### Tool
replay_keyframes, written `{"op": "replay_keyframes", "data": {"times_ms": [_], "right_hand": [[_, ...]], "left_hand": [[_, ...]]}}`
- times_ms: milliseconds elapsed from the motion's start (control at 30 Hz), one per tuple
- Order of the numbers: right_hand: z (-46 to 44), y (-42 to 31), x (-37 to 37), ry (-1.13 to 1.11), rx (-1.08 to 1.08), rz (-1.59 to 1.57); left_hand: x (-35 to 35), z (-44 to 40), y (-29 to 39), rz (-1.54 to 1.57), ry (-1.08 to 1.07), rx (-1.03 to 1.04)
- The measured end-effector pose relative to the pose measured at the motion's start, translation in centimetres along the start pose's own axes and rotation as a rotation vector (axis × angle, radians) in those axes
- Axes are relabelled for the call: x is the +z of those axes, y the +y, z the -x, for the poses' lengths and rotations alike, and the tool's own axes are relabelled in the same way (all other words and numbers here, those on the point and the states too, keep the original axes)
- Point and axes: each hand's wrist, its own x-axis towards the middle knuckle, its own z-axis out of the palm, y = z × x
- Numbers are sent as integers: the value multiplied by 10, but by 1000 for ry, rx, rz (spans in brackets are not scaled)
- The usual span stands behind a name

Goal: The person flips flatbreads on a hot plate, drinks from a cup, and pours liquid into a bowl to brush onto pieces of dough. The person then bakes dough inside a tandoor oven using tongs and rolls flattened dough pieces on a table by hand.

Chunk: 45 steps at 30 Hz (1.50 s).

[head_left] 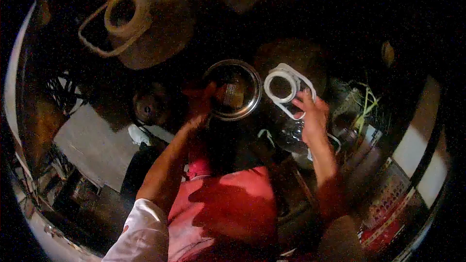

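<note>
My left hand (pixel 198 106) is at the left side of a round, shiny-rimmed metal bowl (pixel 257 80); its fingers are dim and seem to grip the rim. Something pale and brownish shows inside the bowl, too dark to make out. To the right is a jug with a round white mouth (pixel 267 86) and a looped white handle (pixel 286 111). My right hand (pixel 310 109) has its fingers around the handle's right side, close to the mouth. The jug's body is mostly lost in the dark.
A large jug (pixel 162 24) with a wide round mouth and looped handle stands at the upper left. A dark round object (pixel 147 109) lies left of my left hand. Green stalks (pixel 363 109) are at the right, above a patterned red item (pixel 383 218). Much of the scene is dark.
</note>
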Motion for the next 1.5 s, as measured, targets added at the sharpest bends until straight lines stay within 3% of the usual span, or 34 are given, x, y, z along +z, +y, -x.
{"op": "replay_keyframes", "data": {"times_ms": [100,133,200,267,333,367,500,567,633,700,733,767,800,867,967,1000,1100,1233,1333,1400,1500], "right_hand": [[1,-13,-35,95,-18,25],[-2,-13,-46,126,-9,28],[-18,-3,-77,183,-12,10],[-30,-6,-106,215,10,-13],[-50,0,-129,179,-2,-30],[-64,5,-144,268,1,30],[-109,3,-195,175,-35,133],[-126,8,-214,196,-166,180],[-123,-13,-205,236,-168,115],[-134,-12,-220,175,-248,212],[-144,-8,-226,189,-287,169],[-153,-5,-246,178,-354,332],[-140,1,-247,381,-493,407],[-110,20,-257,512,-616,534],[-13,80,-249,452,-495,831],[22,93,-238,369,-438,785],[79,133,-209,193,-316,744],[84,155,-183,175,-236,704],[71,161,-182,240,-131,674],[69,184,-199,196,-284,606],[41,162,-209,129,-391,544]], "left_hand": [[16,24,18,164,-113,-79],[26,54,69,60,30,-224],[34,78,97,-66,163,-356],[39,87,83,119,182,-243],[40,95,79,68,144,-168],[37,103,71,57,96,-113],[40,117,66,139,98,-246],[38,129,76,225,152,-261],[16,123,35,254,116,-181],[9,132,31,36,217,-289],[13,139,31,31,204,-296],[17,147,36,53,265,-337],[20,154,43,74,326,-378],[21,164,39,292,256,-320],[31,180,66,173,183,-297],[10,173,30,110,12,-184],[8,179,31,93,-8,-219],[28,196,58,123,63,-200],[31,202,57,218,-14,-273],[38,218,56,299,-39,-237],[33,213,45,378,24,-164]]}}
